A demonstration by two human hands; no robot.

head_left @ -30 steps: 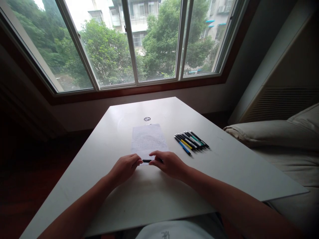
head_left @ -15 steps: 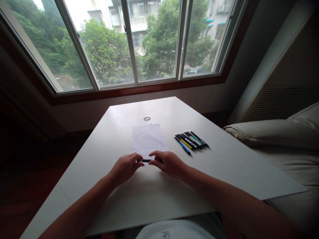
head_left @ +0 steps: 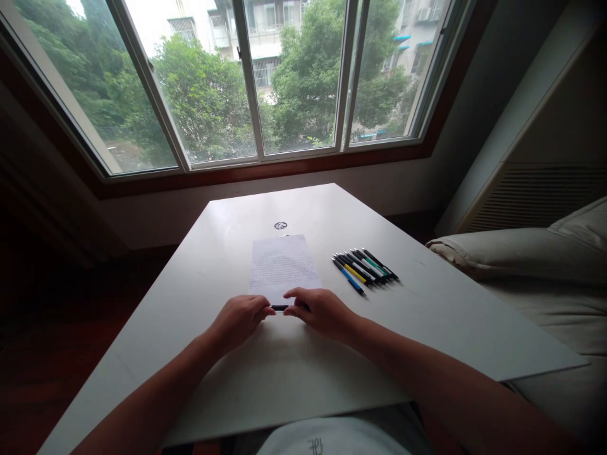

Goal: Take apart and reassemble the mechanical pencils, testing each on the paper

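Observation:
A dark pen (head_left: 279, 308) lies crosswise between my two hands, over the near edge of a lined sheet of paper (head_left: 283, 262). My left hand (head_left: 243, 316) pinches its left end between thumb and fingers. Around the right part of the pen, the thumb and fingers of my right hand (head_left: 321, 309) are closed, hiding that end. To the right of the sheet, several pens (head_left: 364, 268) lie side by side in a slanted row, with blue, yellow, white, green and black barrels.
The white table (head_left: 199, 379) narrows toward the window (head_left: 294, 76). Beyond the paper, a small dark round mark (head_left: 281, 225) shows on its surface. A pale sofa (head_left: 521, 259) stands along the right side.
The fingers of my left hand have lowered and closed further on the pen's left end. My right hand, the paper and the row of pens stay about where they were.

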